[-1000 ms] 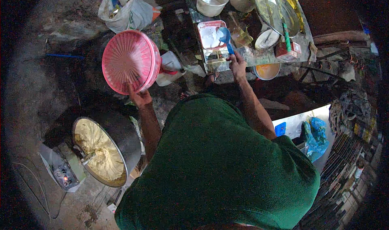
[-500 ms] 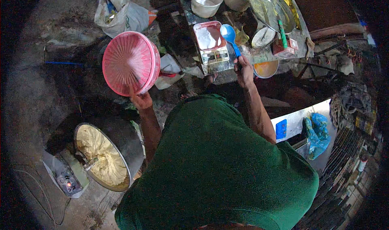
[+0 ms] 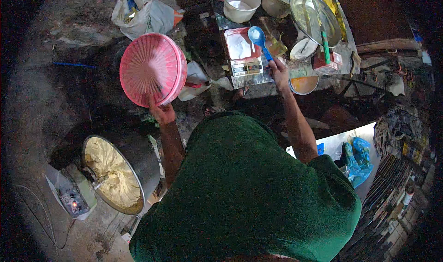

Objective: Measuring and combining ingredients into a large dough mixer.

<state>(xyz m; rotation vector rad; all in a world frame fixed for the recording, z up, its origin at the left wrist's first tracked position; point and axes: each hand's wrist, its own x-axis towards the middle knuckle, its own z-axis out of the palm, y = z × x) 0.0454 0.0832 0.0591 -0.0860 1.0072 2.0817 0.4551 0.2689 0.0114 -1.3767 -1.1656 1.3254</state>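
My left hand (image 3: pixel 162 114) grips the lower rim of a round pink plastic basin (image 3: pixel 146 70) with radial ribs and a white dusting. The basin is held up in the air, and some of my fingers are hidden by it. Wrapped round the handle of a blue spoon (image 3: pixel 257 36), my right hand (image 3: pixel 279 72) holds it over the right edge of a kitchen scale (image 3: pixel 247 68). White powder lies in the spoon's bowl. On the scale sits a red-rimmed tray (image 3: pixel 227 44) with white powder in it.
White tubs (image 3: pixel 241 13) and a round metal pan (image 3: pixel 310 17) stand on the table. A mixer bowl (image 3: pixel 143 199) of pale dough is at the lower left. Elsewhere are a white sack (image 3: pixel 150 19), a bowl (image 3: pixel 304 84) of orange contents and a blue plastic bag (image 3: pixel 360 162).
The spoon has shifted left, so its bowl now overlaps the right side of the scale's tray. The whole view has shifted slightly. Both hands keep their holds.
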